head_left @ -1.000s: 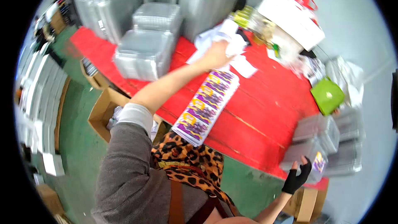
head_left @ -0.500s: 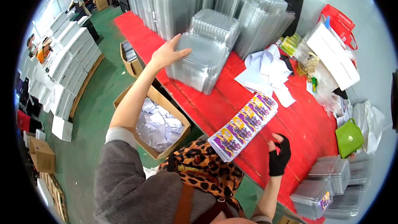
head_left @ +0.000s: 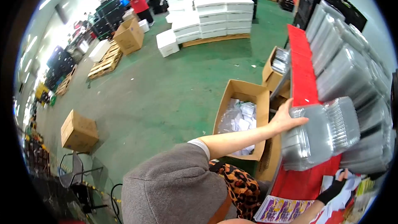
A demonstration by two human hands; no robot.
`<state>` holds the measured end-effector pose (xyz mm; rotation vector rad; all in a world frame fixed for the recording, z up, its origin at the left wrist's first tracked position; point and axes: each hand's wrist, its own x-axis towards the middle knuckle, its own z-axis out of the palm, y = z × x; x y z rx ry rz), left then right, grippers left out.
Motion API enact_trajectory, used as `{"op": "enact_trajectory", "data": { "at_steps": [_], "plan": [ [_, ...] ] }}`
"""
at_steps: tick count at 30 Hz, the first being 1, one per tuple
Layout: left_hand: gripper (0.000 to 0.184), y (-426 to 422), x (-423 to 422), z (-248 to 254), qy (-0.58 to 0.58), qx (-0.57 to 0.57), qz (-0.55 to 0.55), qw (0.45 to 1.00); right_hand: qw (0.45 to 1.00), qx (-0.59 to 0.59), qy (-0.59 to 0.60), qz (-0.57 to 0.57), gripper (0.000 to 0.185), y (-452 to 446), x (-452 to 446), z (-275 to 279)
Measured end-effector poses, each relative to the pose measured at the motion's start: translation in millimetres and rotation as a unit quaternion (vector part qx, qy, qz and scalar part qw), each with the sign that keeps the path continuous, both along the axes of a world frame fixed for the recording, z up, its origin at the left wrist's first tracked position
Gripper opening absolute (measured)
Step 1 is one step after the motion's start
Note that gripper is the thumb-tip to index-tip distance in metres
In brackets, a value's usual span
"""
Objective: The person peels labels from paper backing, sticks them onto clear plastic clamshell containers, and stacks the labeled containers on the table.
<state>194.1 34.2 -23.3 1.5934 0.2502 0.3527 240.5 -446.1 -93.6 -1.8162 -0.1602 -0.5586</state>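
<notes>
My left hand [head_left: 287, 118] is bare, its fingers spread along the near edge of a stack of clear plastic containers [head_left: 316, 135] on the red table. My right hand [head_left: 335, 186], in a black fingerless glove, reaches over white paper pieces [head_left: 345, 195] at the lower right; what its fingers hold, if anything, is too small to tell. Below the containers lies a stack of purple and yellow printed label sheets [head_left: 283, 210], partly behind my right forearm.
Taller container stacks [head_left: 346, 74] stand along the table's far side. An open carton [head_left: 262, 99] of paper scraps is beside the table. White boxes [head_left: 224, 14] on a pallet, a brown carton [head_left: 78, 132], a chair [head_left: 78, 170] and a person in red [head_left: 137, 1] are farther off.
The view has swung left, towards the floor and stacked boxes. My left hand went from the papers to the container stack. My right hand moved from the near table side to the white papers.
</notes>
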Motion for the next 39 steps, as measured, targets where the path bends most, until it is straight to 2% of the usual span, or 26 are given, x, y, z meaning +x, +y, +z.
{"op": "enact_trajectory", "data": {
  "at_steps": [2, 4, 6, 7, 9, 10, 11, 12, 13, 20, 28, 31, 36, 39],
  "plan": [
    [0.12, -4, -15, 5, 0.076, 0.005, -0.005, 0.997, 0.996, 0.081, 0.045, -0.01, 0.059, 9, 23, 23],
    [0.121, 0, -12, -3, 0.085, -0.024, -0.029, 0.996, 0.982, 0.163, 0.089, -0.022, 0.063, 31, 50, 48],
    [0.114, 6, -19, 1, 0.079, -0.08, -0.075, 0.991, 0.959, 0.248, 0.131, -0.039, 0.067, 49, 69, 58],
    [0.112, 10, -27, 10, 0.094, -0.096, -0.096, 0.986, 0.941, 0.301, 0.153, -0.024, 0.078, 52, 75, 55],
    [0.101, 9, -27, 3, 0.107, -0.119, -0.106, 0.981, 0.911, 0.356, 0.203, -0.041, 0.077, 53, 78, 34],
    [0.1, 7, -26, -2, 0.105, -0.125, -0.101, 0.981, 0.894, 0.382, 0.227, -0.05, 0.077, 67, 71, 42],
    [0.098, 5, -26, -7, 0.102, -0.13, -0.095, 0.982, 0.863, 0.401, 0.281, -0.125, 0.066, 86, 59, 44],
    [0.097, 6, -26, -12, 0.098, -0.135, -0.085, 0.982, 0.854, 0.415, 0.282, -0.138, 0.066, 98, 54, 42],
    [0.093, 4, -26, -14, 0.079, -0.109, -0.06, 0.989, 0.857, 0.411, 0.28, -0.132, 0.065, 103, 51, 39],
    [0.083, 3, -30, -29, 0.019, -0.135, -0.06, 0.989, 0.915, 0.303, 0.261, -0.062, 0.062, 151, 13, 25],
    [0.083, 10, -37, -32, -0.008, -0.181, -0.089, 0.979, 0.955, 0.175, 0.238, 0.018, 0.058, 211, -38, 29],
    [0.082, 15, -46, -31, 0.034, -0.22, -0.112, 0.968, 0.963, 0.144, 0.223, 0.035, 0.056, 221, -50, 34],
    [0.082, -6, -78, -40, -0.019, -0.191, -0.102, 0.976, 0.978, 0.087, 0.188, 0.026, 0.053, 223, -76, 45],
    [0.074, -24, -115, -12, -0.021, -0.208, -0.119, 0.971, 0.984, 0.054, 0.167, 0.003, 0.052, 209, -101, 52]
  ]
}}
